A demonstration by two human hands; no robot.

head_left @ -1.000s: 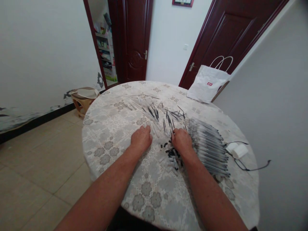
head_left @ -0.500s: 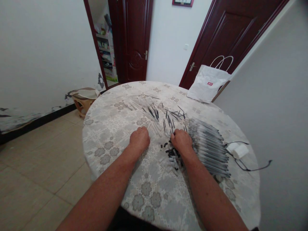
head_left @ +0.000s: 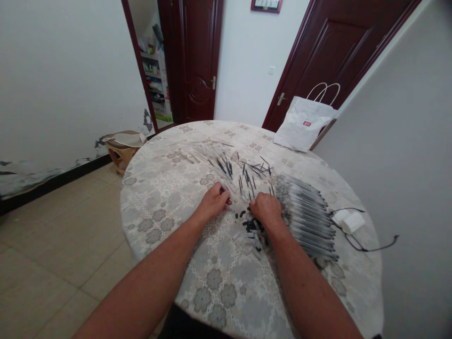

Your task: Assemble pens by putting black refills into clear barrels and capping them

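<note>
My left hand (head_left: 215, 202) is over the tablecloth with thumb and index finger apart, beside the near ends of loose clear pen barrels (head_left: 229, 188). I see nothing plainly held in it. The fingers of my right hand (head_left: 267, 207) are curled closed, and what they pinch is hidden. Dark pen refills (head_left: 247, 181) lie just beyond the right hand. Small black pen parts (head_left: 252, 224) and whitish pen parts (head_left: 254, 242) are heaped below its wrist. Right of that hand, many pens (head_left: 312, 216) lie side by side in a long stack.
All this rests on a round table with a flowered cloth (head_left: 155, 221). Eyeglasses (head_left: 360, 245) and a white folded wad (head_left: 349, 221) sit at the right edge. A white paper bag (head_left: 305, 125) stands at the back right. A stool (head_left: 123, 146) is left of the table.
My left hand has moved right and slightly forward, toward the clear barrels, and its fingers have opened from a closed pose. My right hand stays in nearly the same place, still closed.
</note>
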